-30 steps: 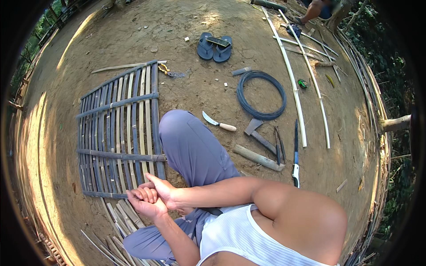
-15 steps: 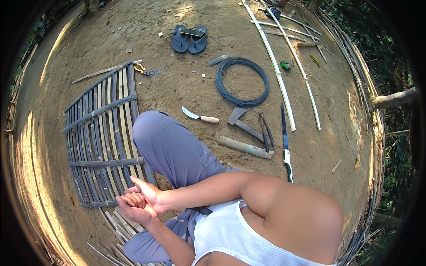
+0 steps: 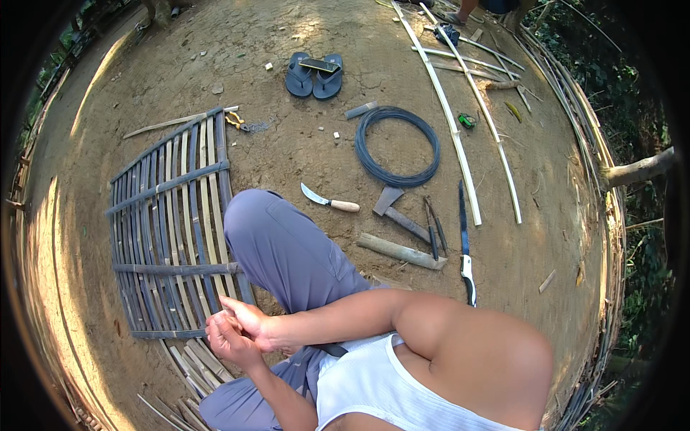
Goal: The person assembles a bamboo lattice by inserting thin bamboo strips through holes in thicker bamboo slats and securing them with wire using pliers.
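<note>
Over the last second the view has swung so the bamboo slat panel (image 3: pixel 172 230) sits higher and fuller in the picture, while both hands have stayed together at its near edge, barely shifting against it. That steadiness suggests the work is still on that edge, not on the tools.

The left hand (image 3: pixel 228 341) and right hand (image 3: pixel 251 323) press against each other just at the panel's lower right corner, beside the bent knee in grey-blue trousers (image 3: pixel 280 248). Their fingers are curled in, closed around one another; whether they pinch a slat or a tie between them I cannot tell.

The panel is flat split bamboo, pale and grey strips laid lengthwise under three darker cross-strips, with loose ends fanning out on the packed dirt ground (image 3: pixel 287 144).

Well apart, toward the ground's far side, lie a curved knife with a wooden handle (image 3: pixel 329 200), a coil of dark wire (image 3: pixel 397 146), a hatchet (image 3: pixel 399 214), a long blade with a white handle (image 3: pixel 466 244), long pale bamboo strips (image 3: pixel 445 108) and a pair of dark sandals (image 3: pixel 314 75).
</note>
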### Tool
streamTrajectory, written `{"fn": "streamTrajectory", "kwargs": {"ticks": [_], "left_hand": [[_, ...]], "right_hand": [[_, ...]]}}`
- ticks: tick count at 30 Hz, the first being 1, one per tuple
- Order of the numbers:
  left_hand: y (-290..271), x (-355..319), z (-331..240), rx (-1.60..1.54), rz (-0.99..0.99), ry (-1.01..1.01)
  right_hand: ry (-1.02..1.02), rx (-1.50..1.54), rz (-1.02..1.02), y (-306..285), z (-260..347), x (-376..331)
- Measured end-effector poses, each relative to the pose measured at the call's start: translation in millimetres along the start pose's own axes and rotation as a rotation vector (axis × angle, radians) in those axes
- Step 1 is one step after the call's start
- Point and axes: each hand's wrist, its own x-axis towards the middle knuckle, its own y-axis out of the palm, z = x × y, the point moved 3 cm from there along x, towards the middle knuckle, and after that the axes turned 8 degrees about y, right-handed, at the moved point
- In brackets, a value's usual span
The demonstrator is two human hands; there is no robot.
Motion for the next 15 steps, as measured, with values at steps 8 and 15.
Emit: {"fn": "streamTrajectory", "kwargs": {"ticks": [8, 15], "left_hand": [[9.9, -1.0, -16.0, -0.097, -0.110, 0.005], [5.9, -0.4, -11.8, -0.070, -0.165, 0.081]], "right_hand": [[0.000, -0.032, -0.052, 4.9, 7.5, -12.6], [0.030, 0.036, -0.013, -2.6, 6.6, -1.8]]}}
